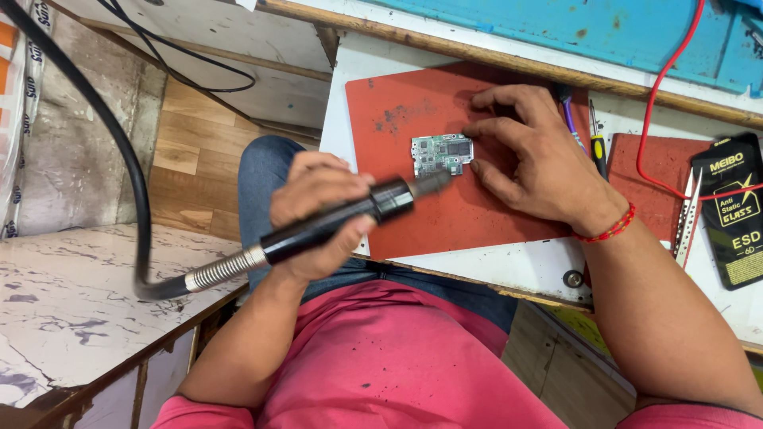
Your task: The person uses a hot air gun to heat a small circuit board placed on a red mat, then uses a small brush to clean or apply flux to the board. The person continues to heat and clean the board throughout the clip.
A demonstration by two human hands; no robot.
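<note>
My left hand [314, 195] is shut around a black hot-air wand [334, 226], which has a metal spring collar and a thick black hose [119, 143]. The wand's nozzle points at the lower edge of a small green circuit board [441, 153]. The board lies flat on a red mat [397, 111]. My right hand [536, 163], with a red thread bracelet at the wrist, rests on the mat to the right of the board. Its fingertips touch the board's right edge and hold nothing.
A yellow-handled screwdriver [598, 151] and a purple tool [571, 119] lie right of my right hand. Further right are a second red mat [652, 171], tweezers [688, 214], a black flat package [735, 206] and a red wire [660, 95]. A marbled white surface [71, 294] is at the left.
</note>
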